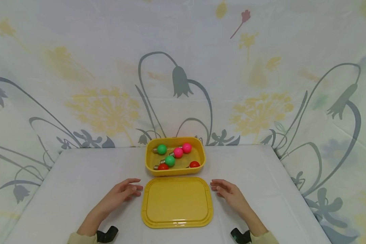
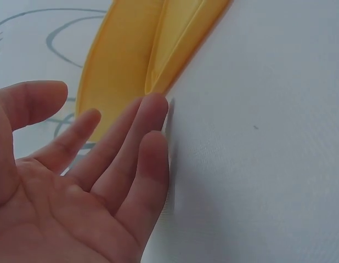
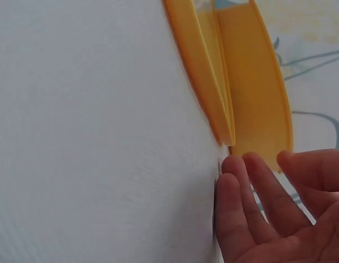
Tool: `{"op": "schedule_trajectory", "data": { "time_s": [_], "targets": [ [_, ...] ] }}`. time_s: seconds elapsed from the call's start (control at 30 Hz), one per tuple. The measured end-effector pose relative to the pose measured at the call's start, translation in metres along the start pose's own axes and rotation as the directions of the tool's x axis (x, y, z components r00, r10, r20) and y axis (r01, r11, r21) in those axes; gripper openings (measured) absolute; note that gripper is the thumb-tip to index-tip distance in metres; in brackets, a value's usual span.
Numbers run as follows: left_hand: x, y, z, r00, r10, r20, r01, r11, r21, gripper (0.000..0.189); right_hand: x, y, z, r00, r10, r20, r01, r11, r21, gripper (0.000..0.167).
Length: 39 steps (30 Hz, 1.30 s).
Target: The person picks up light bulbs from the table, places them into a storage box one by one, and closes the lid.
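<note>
In the head view a yellow lid [image 1: 177,203] lies flat on the table, just in front of a yellow container [image 1: 175,173]. Inside the container are two green light bulbs [image 1: 162,149], two pink bulbs [image 1: 186,147] and two red bulbs [image 1: 194,164]. My left hand [image 1: 122,193] rests at the lid's left side, fingers relaxed and holding nothing. On the opposite side, my right hand [image 1: 228,193] lies with loosely bent fingers near the lid's right edge, also holding nothing. Both wrist views show fingertips close to the lid [image 2: 183,33] and the container wall [image 3: 257,82].
A white cloth covers the table [image 1: 250,166]. Behind it and along both sides hangs a pale curtain [image 1: 183,112] printed with grey and yellow flowers. The container stands at the table's back edge. Black wrist straps [image 1: 107,234] sit by the sleeves.
</note>
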<state>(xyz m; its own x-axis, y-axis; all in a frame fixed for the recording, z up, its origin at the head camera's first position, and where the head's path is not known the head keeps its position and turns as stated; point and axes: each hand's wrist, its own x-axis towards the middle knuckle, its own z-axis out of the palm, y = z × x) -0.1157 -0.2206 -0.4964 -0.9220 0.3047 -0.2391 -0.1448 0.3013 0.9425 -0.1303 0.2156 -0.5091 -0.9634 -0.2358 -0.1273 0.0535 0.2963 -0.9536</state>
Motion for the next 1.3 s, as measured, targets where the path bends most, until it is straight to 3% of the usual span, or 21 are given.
{"op": "schedule_trajectory", "data": {
  "time_s": [0.17, 0.63, 0.87, 1.3],
  "targets": [
    [-0.002, 0.001, 0.002, 0.999, -0.037, 0.010, 0.038, 0.999, -0.016, 0.049, -0.004, 0.000, 0.005, 0.999, 0.045, -0.031, -0.047, 0.998, -0.051, 0.031],
    [-0.005, 0.003, 0.006, 0.998, -0.045, 0.047, 0.047, 0.997, -0.060, 0.050, -0.012, 0.000, 0.010, 1.000, -0.019, 0.002, 0.020, 0.997, -0.077, 0.030],
    [-0.006, 0.004, 0.007, 0.996, -0.042, 0.075, 0.047, 0.996, -0.074, 0.050, -0.009, -0.001, 0.014, 1.000, 0.002, -0.016, -0.003, 0.997, -0.077, 0.028],
    [-0.005, 0.002, 0.005, 0.998, -0.046, 0.052, 0.049, 0.996, -0.072, 0.050, -0.008, -0.004, 0.018, 1.000, 0.010, -0.013, -0.011, 0.998, -0.064, 0.026]
  ]
}}
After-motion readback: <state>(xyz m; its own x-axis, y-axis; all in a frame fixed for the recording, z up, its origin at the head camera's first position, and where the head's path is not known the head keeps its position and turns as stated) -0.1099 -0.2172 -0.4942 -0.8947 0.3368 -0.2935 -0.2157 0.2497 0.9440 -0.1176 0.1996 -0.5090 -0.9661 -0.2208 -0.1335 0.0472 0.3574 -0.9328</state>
